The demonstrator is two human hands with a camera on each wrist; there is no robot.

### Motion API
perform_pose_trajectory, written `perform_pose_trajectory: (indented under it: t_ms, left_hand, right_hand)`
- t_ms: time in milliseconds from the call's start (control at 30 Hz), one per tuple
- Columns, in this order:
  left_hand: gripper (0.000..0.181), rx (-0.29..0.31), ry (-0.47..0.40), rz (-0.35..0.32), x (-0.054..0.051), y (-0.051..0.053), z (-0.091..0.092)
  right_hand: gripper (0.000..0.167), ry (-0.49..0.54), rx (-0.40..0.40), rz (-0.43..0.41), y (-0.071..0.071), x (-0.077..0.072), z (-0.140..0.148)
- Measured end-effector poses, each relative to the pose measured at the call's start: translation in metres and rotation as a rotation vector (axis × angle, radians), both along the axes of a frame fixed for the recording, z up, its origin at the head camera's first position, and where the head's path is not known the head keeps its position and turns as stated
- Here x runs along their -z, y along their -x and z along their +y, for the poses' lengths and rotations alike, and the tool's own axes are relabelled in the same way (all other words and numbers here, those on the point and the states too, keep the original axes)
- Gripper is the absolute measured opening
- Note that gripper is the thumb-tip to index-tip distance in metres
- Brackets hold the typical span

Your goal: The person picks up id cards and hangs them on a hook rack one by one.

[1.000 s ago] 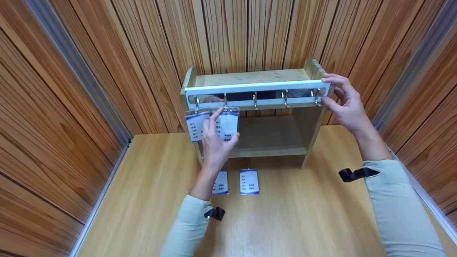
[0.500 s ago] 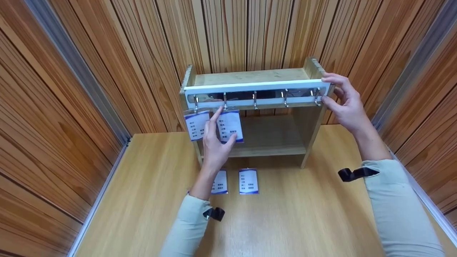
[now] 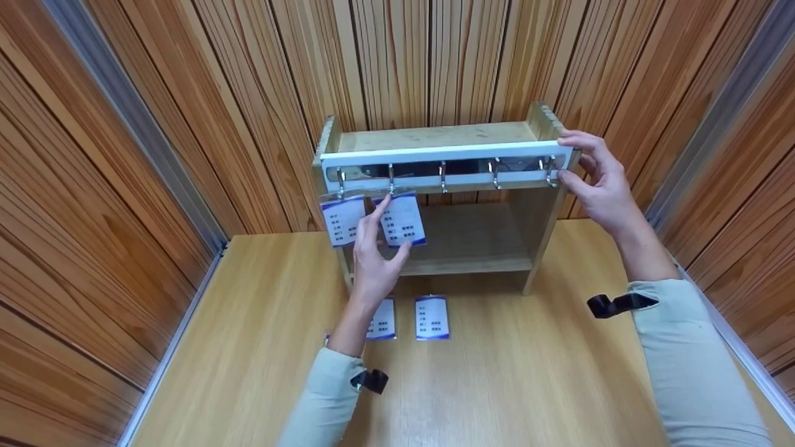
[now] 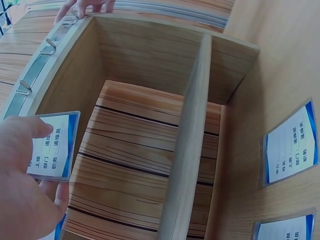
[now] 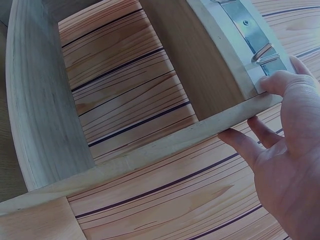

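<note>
The person wears long sleeves of a pale, greyish green cloth. The left sleeve and the right sleeve are both plain, with soft creases, and each ends in a cuff at the wrist. A small black fitting with a blocky, angular outline juts from the left cuff; its counterpart at the right cuff, another black fitting, shows a longer, wavy profile with a chunky outer end. The left hand and right hand are bare.

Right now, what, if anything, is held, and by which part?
The right hand holds the hook rail by its right end. Whether the left hand holds the card beneath the second-left hook is unclear.
</note>
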State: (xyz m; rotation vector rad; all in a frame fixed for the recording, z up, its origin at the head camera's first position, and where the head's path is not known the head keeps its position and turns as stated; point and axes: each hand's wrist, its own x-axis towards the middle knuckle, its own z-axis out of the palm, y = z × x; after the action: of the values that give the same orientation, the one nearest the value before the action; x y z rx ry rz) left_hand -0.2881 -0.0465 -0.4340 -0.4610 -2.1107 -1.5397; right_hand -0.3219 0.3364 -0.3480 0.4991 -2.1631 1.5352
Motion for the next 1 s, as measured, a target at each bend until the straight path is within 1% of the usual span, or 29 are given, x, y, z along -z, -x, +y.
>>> perform_pose_trajectory:
  t_ms: [200, 367, 467, 533, 700, 767, 1000]
  left_hand:
    - [0.079, 0.021, 0.008, -0.030, 0.002, -0.004, -0.004]
    - [0.080, 0.028, 0.017, -0.013, 0.007, -0.007, -0.008]
    - [0.081, 0.025, 0.035, -0.008, 0.012, -0.008, -0.011]
    - [0.082, 0.018, 0.046, -0.019, 0.015, -0.009, -0.013]
    - [0.083, 0.026, 0.035, -0.060, 0.023, -0.014, -0.018]
    - [0.084, 0.036, 0.033, -0.072, 0.026, -0.015, -0.019]
    - [0.085, 0.043, 0.050, -0.102, 0.037, -0.018, -0.025]
  right_hand:
    - [0.049, 0.006, -0.002, -0.001, -0.001, -0.001, 0.001]
    - [0.049, 0.008, -0.007, 0.020, 0.001, -0.001, 0.002]
    - [0.049, 0.024, -0.015, 0.034, 0.001, 0.000, 0.002]
    - [0.048, 0.023, -0.013, 0.036, 0.002, 0.000, 0.002]
    - [0.048, 0.017, -0.016, 0.033, 0.003, 0.000, 0.000]
    - [0.048, 0.018, -0.018, 0.031, 0.004, 0.000, 0.000]
    - [0.047, 0.028, -0.024, 0.018, 0.004, -0.001, 0.000]
